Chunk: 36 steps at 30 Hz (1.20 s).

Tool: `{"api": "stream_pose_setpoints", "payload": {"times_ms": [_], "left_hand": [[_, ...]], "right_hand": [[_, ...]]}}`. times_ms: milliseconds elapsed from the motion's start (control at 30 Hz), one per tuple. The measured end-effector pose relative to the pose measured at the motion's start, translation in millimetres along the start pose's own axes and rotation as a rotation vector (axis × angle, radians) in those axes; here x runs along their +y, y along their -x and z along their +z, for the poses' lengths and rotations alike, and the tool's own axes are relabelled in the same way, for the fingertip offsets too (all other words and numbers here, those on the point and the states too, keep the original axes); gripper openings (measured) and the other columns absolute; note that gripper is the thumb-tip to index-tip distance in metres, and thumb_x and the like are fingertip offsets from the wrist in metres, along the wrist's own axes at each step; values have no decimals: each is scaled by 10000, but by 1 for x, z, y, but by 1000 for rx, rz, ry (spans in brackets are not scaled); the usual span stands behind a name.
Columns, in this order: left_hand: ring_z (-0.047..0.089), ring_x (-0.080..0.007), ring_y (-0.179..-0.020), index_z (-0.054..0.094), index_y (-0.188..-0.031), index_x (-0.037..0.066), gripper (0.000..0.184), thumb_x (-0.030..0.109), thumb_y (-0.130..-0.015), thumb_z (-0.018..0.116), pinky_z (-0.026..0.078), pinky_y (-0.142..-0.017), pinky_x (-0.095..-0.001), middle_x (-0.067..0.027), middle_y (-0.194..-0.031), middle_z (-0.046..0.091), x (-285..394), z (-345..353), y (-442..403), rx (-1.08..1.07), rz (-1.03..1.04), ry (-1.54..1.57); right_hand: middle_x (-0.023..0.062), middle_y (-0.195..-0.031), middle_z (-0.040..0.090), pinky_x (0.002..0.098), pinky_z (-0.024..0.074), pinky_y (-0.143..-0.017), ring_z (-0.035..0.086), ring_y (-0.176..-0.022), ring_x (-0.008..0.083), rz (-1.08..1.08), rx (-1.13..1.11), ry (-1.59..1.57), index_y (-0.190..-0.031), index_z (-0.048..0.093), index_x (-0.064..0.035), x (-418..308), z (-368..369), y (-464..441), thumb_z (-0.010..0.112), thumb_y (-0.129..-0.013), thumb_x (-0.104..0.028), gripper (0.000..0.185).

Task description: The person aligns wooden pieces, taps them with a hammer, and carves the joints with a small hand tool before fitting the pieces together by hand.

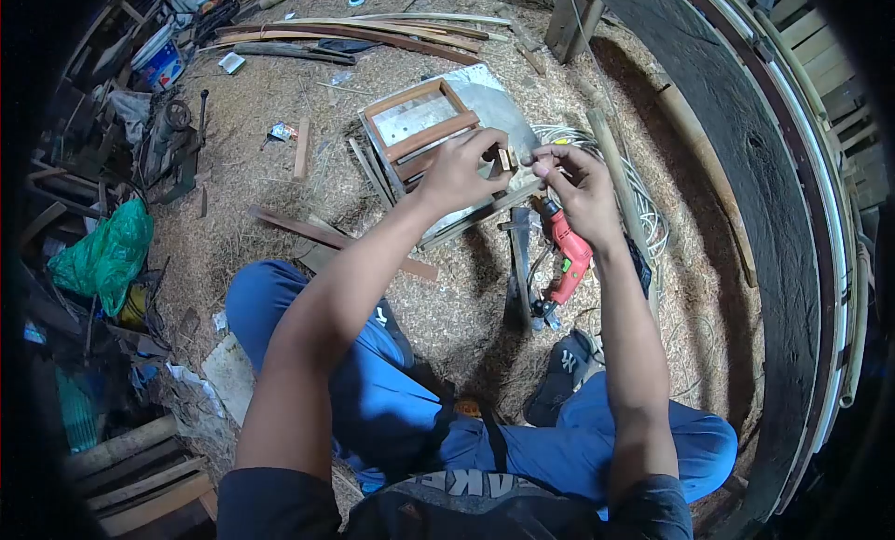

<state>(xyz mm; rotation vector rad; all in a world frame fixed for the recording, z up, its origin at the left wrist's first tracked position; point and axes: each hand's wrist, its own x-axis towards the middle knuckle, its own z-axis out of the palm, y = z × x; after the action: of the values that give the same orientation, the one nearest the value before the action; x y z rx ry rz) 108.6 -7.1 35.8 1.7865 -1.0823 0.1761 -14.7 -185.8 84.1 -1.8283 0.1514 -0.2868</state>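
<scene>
My left hand (454, 174) is closed around a narrow piece of wood (506, 159), whose pale end shows between thumb and fingers. Close beside it, my right hand (585, 193) is closed in a pinch; what lies at its fingertips is too small to make out. Below my right hand a red power drill (571, 251) lies with its chuck pointing up toward the hands. Beyond my left hand, a reddish-brown wooden frame (433, 146) rests on a grey metal sheet (494, 97), and the hand hides part of it.
Sawdust covers the ground. A coil of pale cable (653, 228) lies to the right by a wooden pole (615, 162). Long wood strips (373, 29) are stacked at the back. A brown plank (340, 242) lies near my knee, and a green plastic bag (107, 256) sits among clutter at left.
</scene>
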Motion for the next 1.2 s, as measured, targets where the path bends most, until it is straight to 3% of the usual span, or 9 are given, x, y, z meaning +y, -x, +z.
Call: {"api": "stream_pose_setpoints", "payload": {"times_ms": [233, 400, 533, 600, 633, 733, 767, 867, 1200], "left_hand": [[723, -211, -794, 644, -1047, 58, 379, 98, -728, 845, 597, -709, -334, -84, -950, 714, 0, 1, 0, -8, -11, -13], [732, -217, -835, 646, -1054, 43, 409, 129, -732, 884, 603, -767, -337, -91, -982, 715, 6, -1, 0, 63, -109, 59], [741, -204, -935, 666, -1126, 32, 436, 114, -758, 887, 607, -828, -327, -104, -1133, 715, 5, -5, 2, -37, -125, 48], [740, -193, -970, 675, -1151, 29, 439, 96, -769, 879, 608, -840, -321, -111, -1175, 714, 5, -6, 2, -61, -155, 71], [735, -186, -995, 686, -1171, 27, 435, 82, -780, 869, 608, -854, -316, -115, -1195, 714, 6, -8, 2, -41, -161, 92], [727, -176, -1018, 704, -1203, 25, 429, 62, -802, 850, 608, -874, -309, -123, -1206, 719, 9, -13, 1, -43, -169, 143], [725, -173, -1017, 711, -1215, 26, 425, 56, -812, 842, 608, -880, -307, -126, -1197, 723, 9, -15, 1, -68, -171, 174], [723, -175, -1017, 711, -1230, 27, 417, 65, -833, 832, 609, -891, -316, -133, -1199, 720, 16, -20, 2, -133, -208, 205], [718, -153, -1005, 701, -1197, 2, 388, 62, -838, 835, 593, -920, -315, -86, -1100, 735, 36, -25, 5, -198, -228, 318]], "right_hand": [[73, -995, 734, 268, 571, -796, 714, -897, 132, 120, 167, -246, -1098, 731, 41, 0, 20, 0, 753, -932, -56, 194], [65, -979, 706, 260, 548, -785, 682, -880, 120, 37, 139, -215, -1111, 692, 35, 9, 17, -4, 668, -972, -14, 149], [84, -1013, 696, 281, 527, -817, 659, -927, 141, 25, 99, -189, -1147, 669, 17, 26, 11, -11, 597, -999, -31, 171], [123, -1070, 700, 314, 513, -861, 649, -980, 178, 50, 49, 51, -1175, 668, 4, 26, 14, -13, 571, -1004, -80, 214], [153, -1111, 708, 336, 501, -892, 648, -1000, 203, -9, 61, 138, -1239, 669, -5, 18, 20, -9, 626, -1002, -186, 301], [181, -1144, 710, 338, 509, -879, 660, -965, 224, -156, 7, 291, -1292, 673, -20, 22, 30, -9, 684, -983, -262, 393], [169, -1131, 721, 326, 517, -839, 663, -918, 205, -50, -1, 251, -1322, 671, -26, 23, 31, -8, 751, -942, -299, 474], [147, -1111, 734, 308, 518, -789, 657, -882, 171, -31, 21, 86, -1277, 696, -10, 13, 33, -5, 788, -912, -252, 447], [76, -983, 729, 279, 486, -711, 607, -799, 106, -34, 103, 25, -1165, 753, 5, -4, 30, 19, 808, -876, -170, 342]]}}
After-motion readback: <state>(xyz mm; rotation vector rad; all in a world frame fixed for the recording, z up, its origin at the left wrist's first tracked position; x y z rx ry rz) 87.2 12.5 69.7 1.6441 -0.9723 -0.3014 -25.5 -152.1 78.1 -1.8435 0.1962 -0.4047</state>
